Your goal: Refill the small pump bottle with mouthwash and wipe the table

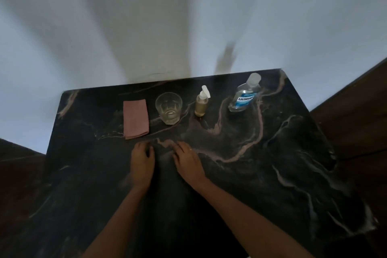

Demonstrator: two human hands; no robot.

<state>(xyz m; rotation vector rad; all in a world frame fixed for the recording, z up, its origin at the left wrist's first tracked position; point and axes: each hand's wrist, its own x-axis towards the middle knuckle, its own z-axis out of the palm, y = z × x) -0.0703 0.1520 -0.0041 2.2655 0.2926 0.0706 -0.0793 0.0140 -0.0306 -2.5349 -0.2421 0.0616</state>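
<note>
Resting on the table (pixel 272 174), both hands hold nothing; the left hand (pixel 142 161) lies with fingers loosely bent, the right hand (pixel 188 163) lies flatter, fingers spread on the stone; the two sit near each other, well short of the row of things along the far edge. That row runs, left to right: a folded pink cloth (pixel 135 118), a glass (pixel 169 110), the pump bottle (pixel 201 103), the mouthwash (pixel 244 98); all stand apart from one another.

The pump bottle looks small, light and narrow, so it probably tips easily; one hand round its body, the other turning the collar under the white pump head, seems the safest hold; it already shows some yellowish liquid inside. The mouthwash looks like clear plastic holding blue liquid, likely the heavier of the two, its smooth sides perhaps slippery; gripping it round the labelled middle and twisting the cap should serve. The cloth is soft and limp; any edge will do. The glass is fragile and stands near the pump bottle; reaching past it calls for care.
</note>
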